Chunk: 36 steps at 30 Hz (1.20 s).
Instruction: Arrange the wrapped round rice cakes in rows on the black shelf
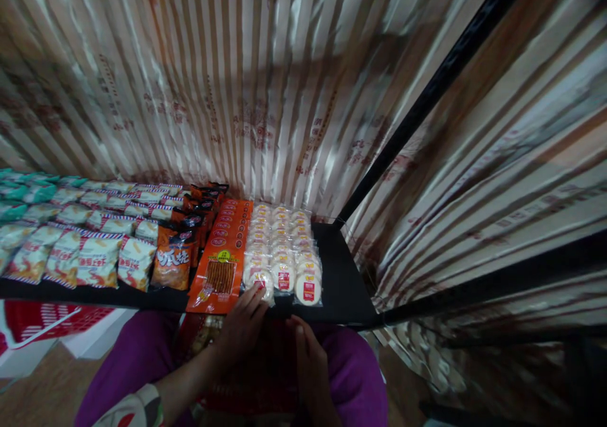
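Three columns of round white crackers in clear wrappers (283,264) lie overlapped on the black shelf (336,269). My left hand (243,322) reaches over the shelf's front edge. Its stretched fingertips rest on the front cracker packet (263,280) of the left column; the thumb is hidden. My right hand (308,354) is just below the shelf edge, in front of the right column, with its fingers stretched out and nothing visible in it. Beside the crackers, left of my left hand, lies a flat orange snack packet (222,250).
Rows of white snack bags (98,259) and orange-brown bags (173,259) fill the shelf leftward, with green bags (40,191) at the far left. Black shelf posts (417,104) rise on the right. Striped sheeting (265,85) hangs behind. A red-and-white box (52,322) stands below.
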Available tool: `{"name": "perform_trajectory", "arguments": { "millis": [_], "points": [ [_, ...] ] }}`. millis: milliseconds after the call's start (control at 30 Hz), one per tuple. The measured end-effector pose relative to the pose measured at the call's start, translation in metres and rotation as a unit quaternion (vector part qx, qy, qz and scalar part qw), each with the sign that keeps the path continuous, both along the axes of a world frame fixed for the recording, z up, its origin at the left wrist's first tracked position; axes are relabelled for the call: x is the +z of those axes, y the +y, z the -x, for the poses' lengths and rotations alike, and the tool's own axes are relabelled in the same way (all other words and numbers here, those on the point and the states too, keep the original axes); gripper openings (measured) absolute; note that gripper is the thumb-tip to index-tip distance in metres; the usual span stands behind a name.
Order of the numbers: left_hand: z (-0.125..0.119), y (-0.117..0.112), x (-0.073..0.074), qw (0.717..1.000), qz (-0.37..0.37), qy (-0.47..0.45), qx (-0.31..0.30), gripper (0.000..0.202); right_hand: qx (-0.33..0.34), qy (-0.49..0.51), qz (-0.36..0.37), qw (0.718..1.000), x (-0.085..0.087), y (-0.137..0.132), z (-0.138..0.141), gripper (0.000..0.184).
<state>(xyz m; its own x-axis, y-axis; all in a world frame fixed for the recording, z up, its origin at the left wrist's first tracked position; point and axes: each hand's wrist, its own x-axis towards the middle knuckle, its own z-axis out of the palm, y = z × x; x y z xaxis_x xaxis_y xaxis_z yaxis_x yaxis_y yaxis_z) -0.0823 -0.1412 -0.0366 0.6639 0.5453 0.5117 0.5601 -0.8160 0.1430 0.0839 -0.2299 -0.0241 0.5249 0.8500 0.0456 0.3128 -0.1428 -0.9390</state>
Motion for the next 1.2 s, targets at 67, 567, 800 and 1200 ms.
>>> {"name": "perform_trajectory", "arguments": {
  "millis": [67,567,800,1200],
  "points": [
    [-0.001,0.000,-0.001,1.000,0.003,-0.001,0.002,0.038,0.000,0.004,0.009,1.000,-0.001,-0.002,-0.003,0.053],
    [-0.005,0.037,0.022,0.998,0.033,-0.051,0.027,0.032,0.088,-0.003,-0.056,0.995,0.027,0.035,-0.019,0.039],
    [-0.013,0.116,0.049,0.988,0.093,-0.104,0.059,0.030,0.171,-0.104,-0.059,0.978,0.062,0.103,-0.046,0.036],
    [-0.045,0.255,0.071,0.958,0.179,-0.032,0.221,0.023,0.238,-0.295,-0.138,0.915,0.060,0.276,-0.081,0.031]
  ]
}}
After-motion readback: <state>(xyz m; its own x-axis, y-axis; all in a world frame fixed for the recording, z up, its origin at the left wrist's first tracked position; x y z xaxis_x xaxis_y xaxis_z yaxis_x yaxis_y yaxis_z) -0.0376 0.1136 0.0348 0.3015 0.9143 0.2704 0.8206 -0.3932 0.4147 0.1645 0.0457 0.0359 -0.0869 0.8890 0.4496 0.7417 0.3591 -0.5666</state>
